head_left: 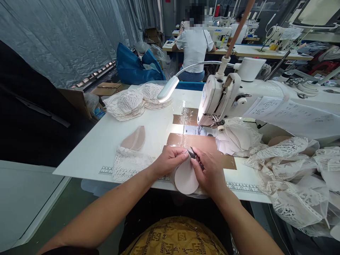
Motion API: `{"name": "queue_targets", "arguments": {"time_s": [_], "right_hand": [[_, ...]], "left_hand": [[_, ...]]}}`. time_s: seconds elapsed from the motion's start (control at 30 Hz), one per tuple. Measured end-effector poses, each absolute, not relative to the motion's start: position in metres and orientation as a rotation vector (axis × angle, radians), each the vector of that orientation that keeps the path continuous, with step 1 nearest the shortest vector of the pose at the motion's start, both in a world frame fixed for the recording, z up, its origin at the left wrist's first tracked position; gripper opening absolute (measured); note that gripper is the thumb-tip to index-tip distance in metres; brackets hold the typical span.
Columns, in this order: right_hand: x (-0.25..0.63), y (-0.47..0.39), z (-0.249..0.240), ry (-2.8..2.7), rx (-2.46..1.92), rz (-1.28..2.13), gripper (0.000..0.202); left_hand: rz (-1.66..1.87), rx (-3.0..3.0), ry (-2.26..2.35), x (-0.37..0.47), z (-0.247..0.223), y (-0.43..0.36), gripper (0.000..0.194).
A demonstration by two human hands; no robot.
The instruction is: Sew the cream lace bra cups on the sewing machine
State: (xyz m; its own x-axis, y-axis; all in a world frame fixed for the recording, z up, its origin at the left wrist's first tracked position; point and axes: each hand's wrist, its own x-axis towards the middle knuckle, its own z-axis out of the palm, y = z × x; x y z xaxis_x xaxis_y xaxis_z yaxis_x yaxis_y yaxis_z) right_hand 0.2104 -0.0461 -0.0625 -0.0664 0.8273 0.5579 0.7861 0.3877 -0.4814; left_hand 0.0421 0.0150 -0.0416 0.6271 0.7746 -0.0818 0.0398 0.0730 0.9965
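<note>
A pale, rounded fabric piece (pixel 186 178) hangs at the front edge of the white table (pixel 90 152). My left hand (pixel 172 158) pinches its upper end between thumb and fingers. Small dark thread snips (pixel 192 154) are held in my right hand (pixel 208 170), with their blades at the top of the piece beside my left fingertips. To the left lie a beige cup piece (pixel 134 139) and white lace (pixel 131 163). Beyond my hands is the sewing machine's needle area (pixel 201 128), with brown tape on the table around it.
Stacked lace cups (pixel 127 103) lie at the back left. A lamp (pixel 168 89) reaches over the table from the sewing machine (pixel 255 92). Lace pieces (pixel 294 184) are heaped at the right, over the table edge. A person (pixel 194 49) sits farther back.
</note>
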Motion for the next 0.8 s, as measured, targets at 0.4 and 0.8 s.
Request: {"name": "queue_targets", "arguments": {"time_s": [0.4,0.8], "right_hand": [[0.239,-0.044,-0.064,-1.850,-1.706,-0.254,0.028],[0.211,-0.056,-0.053,-1.747,-1.474,0.442,0.025]], "left_hand": [[0.703,1.399,0.814,0.041,-0.038,0.013,0.038],[0.714,1.293,0.697,0.040,-0.037,0.002,0.044]]}}
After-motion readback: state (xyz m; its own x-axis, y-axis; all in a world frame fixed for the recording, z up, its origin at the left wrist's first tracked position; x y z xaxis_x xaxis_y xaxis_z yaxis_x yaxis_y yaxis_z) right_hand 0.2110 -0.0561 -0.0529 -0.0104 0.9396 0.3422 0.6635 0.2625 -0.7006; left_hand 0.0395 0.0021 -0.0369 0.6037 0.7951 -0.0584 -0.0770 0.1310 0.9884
